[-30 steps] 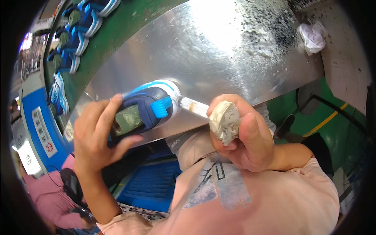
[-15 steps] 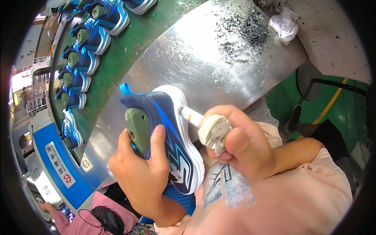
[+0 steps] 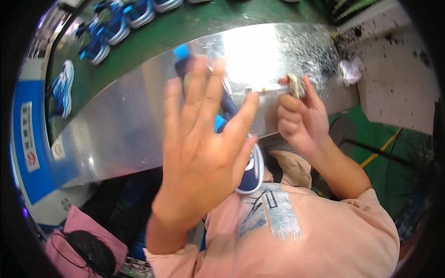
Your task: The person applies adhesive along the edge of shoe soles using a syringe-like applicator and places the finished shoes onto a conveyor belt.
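From my remote view, the left hand (image 3: 204, 143) is open, fingers spread in front of the navy shoe (image 3: 227, 104); I cannot confirm contact. The shoe appears across the near edge of the metal bench (image 3: 125, 116), toe toward the wearer's shirt (image 3: 315, 227), support hidden. The right hand (image 3: 301, 120) grips a clear tube (image 3: 266, 90) beside a pale lump (image 3: 296, 85), presumably so its tip stays directed leftward, shoe-side. Other shoes (image 3: 116, 25) stand on the green surface (image 3: 194, 23) beyond, seemingly to leave working room.
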`<control>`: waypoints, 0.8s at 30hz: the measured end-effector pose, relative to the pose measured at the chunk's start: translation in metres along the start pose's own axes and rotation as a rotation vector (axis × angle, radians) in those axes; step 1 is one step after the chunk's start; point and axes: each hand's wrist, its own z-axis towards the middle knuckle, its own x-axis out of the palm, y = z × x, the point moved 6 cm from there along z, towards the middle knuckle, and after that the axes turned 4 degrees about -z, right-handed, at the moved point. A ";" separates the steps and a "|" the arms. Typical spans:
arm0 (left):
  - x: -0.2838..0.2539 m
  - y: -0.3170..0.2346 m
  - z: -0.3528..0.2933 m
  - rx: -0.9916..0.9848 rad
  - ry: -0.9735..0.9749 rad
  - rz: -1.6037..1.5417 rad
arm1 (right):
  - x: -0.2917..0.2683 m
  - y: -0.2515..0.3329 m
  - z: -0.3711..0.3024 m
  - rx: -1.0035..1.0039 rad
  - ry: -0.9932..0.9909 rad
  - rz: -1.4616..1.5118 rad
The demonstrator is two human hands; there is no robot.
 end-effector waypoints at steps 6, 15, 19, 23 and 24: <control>-0.033 0.041 -0.062 0.221 -0.221 0.066 | 0.054 -0.067 0.072 0.551 0.018 -0.435; 0.007 0.031 -0.144 -0.042 -0.507 0.274 | 0.110 -0.091 0.052 0.541 0.283 -1.323; 0.014 0.028 -0.150 -0.011 -0.512 0.329 | 0.105 -0.070 0.038 0.507 0.211 -1.346; 0.021 0.024 -0.154 -0.066 -0.465 0.347 | 0.098 -0.040 0.014 0.504 0.228 -1.375; 0.022 0.023 -0.155 -0.075 -0.451 0.359 | 0.097 -0.033 0.007 0.487 0.216 -1.368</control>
